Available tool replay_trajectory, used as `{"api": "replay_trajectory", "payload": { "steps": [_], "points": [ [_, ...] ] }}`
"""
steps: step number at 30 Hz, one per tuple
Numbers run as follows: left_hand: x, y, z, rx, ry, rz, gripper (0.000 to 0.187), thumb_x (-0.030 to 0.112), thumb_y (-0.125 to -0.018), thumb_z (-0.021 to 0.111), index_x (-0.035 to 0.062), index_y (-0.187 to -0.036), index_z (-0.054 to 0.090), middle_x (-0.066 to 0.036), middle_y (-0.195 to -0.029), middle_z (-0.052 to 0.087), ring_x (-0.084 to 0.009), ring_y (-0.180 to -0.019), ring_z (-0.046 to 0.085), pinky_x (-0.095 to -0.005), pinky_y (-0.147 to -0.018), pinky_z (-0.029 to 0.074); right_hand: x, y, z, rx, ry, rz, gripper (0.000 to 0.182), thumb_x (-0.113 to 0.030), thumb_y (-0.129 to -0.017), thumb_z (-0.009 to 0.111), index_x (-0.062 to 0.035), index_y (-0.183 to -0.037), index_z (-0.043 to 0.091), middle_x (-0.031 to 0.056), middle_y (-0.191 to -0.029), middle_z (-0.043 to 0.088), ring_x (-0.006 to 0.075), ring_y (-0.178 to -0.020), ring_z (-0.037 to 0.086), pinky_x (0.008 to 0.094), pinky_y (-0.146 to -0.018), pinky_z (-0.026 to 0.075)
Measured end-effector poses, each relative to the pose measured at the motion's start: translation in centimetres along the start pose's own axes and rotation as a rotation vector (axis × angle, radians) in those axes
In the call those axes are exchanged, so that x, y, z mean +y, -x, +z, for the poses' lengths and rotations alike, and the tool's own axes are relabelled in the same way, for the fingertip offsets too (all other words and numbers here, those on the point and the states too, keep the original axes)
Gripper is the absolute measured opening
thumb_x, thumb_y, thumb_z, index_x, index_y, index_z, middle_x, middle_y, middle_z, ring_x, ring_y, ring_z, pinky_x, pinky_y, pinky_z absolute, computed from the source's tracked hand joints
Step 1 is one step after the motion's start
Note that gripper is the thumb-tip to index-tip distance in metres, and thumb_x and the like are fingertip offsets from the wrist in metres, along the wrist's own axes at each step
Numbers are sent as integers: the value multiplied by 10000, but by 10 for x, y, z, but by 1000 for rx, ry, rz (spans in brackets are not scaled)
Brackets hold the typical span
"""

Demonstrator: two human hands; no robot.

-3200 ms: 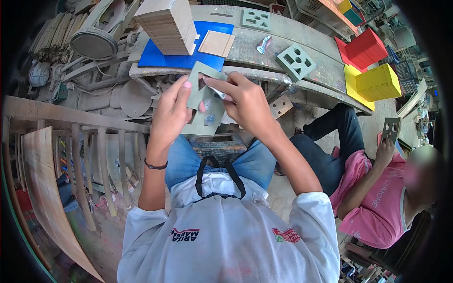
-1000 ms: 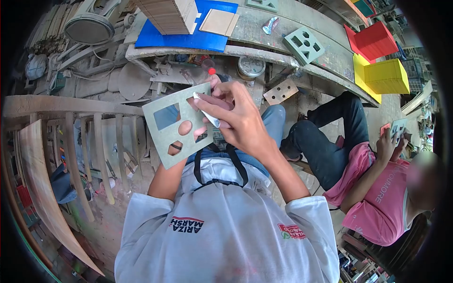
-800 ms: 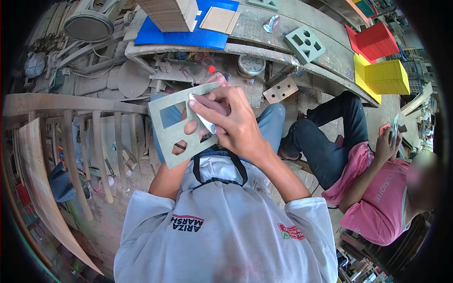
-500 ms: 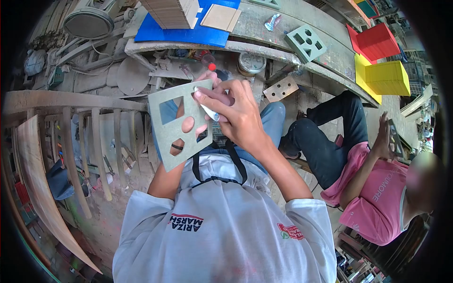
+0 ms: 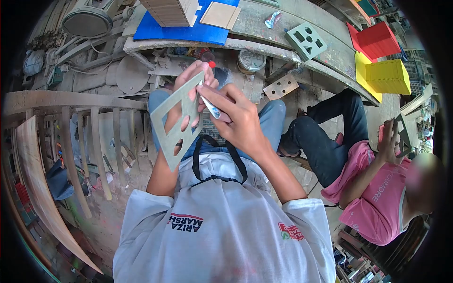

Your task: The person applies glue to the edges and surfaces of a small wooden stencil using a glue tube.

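A grey-green board with cut-out shapes (image 5: 164, 113) is tilted in front of my body, seen at a slant. My left hand (image 5: 191, 78) grips it from behind at its upper edge, some fingers showing through the openings. My right hand (image 5: 238, 115) is closed around a small white tube with a blue mark (image 5: 211, 109), whose tip is close to a cut-out near the board's upper right corner. A red round cap (image 5: 212, 64) shows just beyond my left fingers.
A bench (image 5: 255, 21) ahead bears a blue panel (image 5: 181, 34), wooden pieces, another cut-out board (image 5: 306, 41), red panels (image 5: 377, 42) and yellow panels (image 5: 387, 78). Below stands a lidded bucket (image 5: 251, 61). A co-worker in pink (image 5: 377, 193) sits at right holding a board. Wooden railing (image 5: 71, 101) at left.
The board has turned to a steeper slant, and my left hand has moved up to its top edge. My right hand has shifted slightly. The co-worker's hand and board have moved.
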State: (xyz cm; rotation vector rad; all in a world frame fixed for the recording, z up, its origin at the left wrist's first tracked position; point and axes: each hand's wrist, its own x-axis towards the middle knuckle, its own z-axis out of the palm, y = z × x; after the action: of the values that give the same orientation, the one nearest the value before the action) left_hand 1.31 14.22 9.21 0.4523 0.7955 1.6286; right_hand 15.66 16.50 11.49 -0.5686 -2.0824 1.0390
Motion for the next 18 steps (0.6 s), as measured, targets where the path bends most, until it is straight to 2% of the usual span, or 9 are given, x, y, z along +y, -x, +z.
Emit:
{"api": "replay_trajectory", "payload": {
  "steps": [4,6,7,9,10,12,13,15,18],
  "points": [
    [7,-2,1,52,52,-3,256,247,-988,480,67,-811,440,-20,-678,433,-76,-457,394,-205,-321,296,-6,5,-1,-82,-33,33,584,95,-680,641,-131,-1218,642,96,-784,536,178,-626,519,280,-561,453],
    [11,-2,-4,32,79,-3,245,222,-986,480,61,-806,438,-32,-692,437,-78,-452,388,-215,-343,310,-6,4,3,-144,-192,102,502,94,-756,617,-88,-1223,633,65,-765,565,135,-618,500,289,-551,452],
    [11,-5,-8,-29,156,-21,243,211,-983,484,60,-799,436,-34,-689,432,-77,-448,379,-210,-349,298,-2,6,9,-145,-193,103,502,94,-756,617,-88,-1223,633,65,-765,565,135,-618,500,289,-551,452],
    [11,-6,-10,-91,232,-43,242,201,-980,487,59,-791,434,-35,-686,427,-76,-444,371,-205,-356,286,4,6,20,-76,-550,148,391,35,-849,589,-45,-1230,618,17,-743,560,83,-568,439,261,-480,378],
    [12,-6,-8,-74,204,26,245,195,-976,489,56,-783,430,-34,-683,421,-75,-440,361,-203,-357,274,-1,6,16,-74,-549,150,391,35,-849,589,-45,-1230,618,17,-743,560,83,-568,439,261,-480,378],
    [12,-6,-5,-60,178,94,247,189,-972,490,53,-776,426,-33,-681,415,-75,-436,352,-201,-358,261,-17,3,1,-219,-836,615,347,-32,-895,572,-9,-1240,598,-8,-738,525,55,-524,381,227,-453,290],
    [14,-5,-3,-52,116,128,244,186,-969,487,53,-774,424,-34,-677,413,-74,-435,351,-202,-358,253,-19,1,-2,-219,-837,616,347,-32,-895,572,-9,-1240,598,-8,-738,525,55,-524,381,227,-453,290],
    [15,-4,-2,-40,51,163,241,183,-967,483,54,-773,422,-35,-674,411,-73,-434,350,-202,-359,245,-22,-1,-3,-242,-1045,729,307,-54,-900,573,-40,-1201,633,-18,-705,545,33,-556,416,202,-471,320],
    [13,-4,2,-83,98,125,253,203,-967,482,67,-766,411,-18,-651,387,-72,-428,324,-212,-356,238,-27,-5,-1,-303,-1189,706,324,-84,-894,592,-38,-1214,621,-9,-720,557,35,-550,404,197,-451,312]
  ]
}}
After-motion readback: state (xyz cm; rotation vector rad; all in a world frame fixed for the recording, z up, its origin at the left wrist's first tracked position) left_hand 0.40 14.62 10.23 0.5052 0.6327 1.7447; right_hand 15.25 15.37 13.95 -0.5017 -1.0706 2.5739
